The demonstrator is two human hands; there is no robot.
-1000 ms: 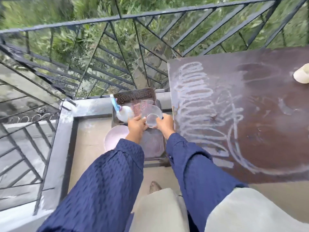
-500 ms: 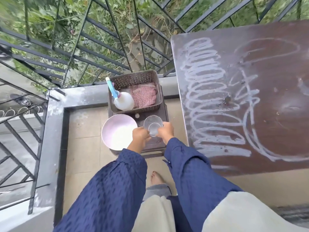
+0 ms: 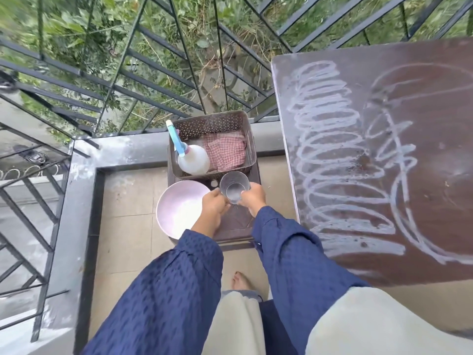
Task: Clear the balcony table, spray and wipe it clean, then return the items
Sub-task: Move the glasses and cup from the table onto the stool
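Glass tumbler [image 3: 234, 187] nearer, beside bowl [image 3: 179, 210]

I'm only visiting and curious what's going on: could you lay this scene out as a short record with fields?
Hands: left hand and right hand both hold the glass
Glass: clear, over the dark stool
Bowl: pink bowl on the stool, left of the glass
Basket: basket holds a spray bottle and a checked cloth
Table: table top marked with white scribbles
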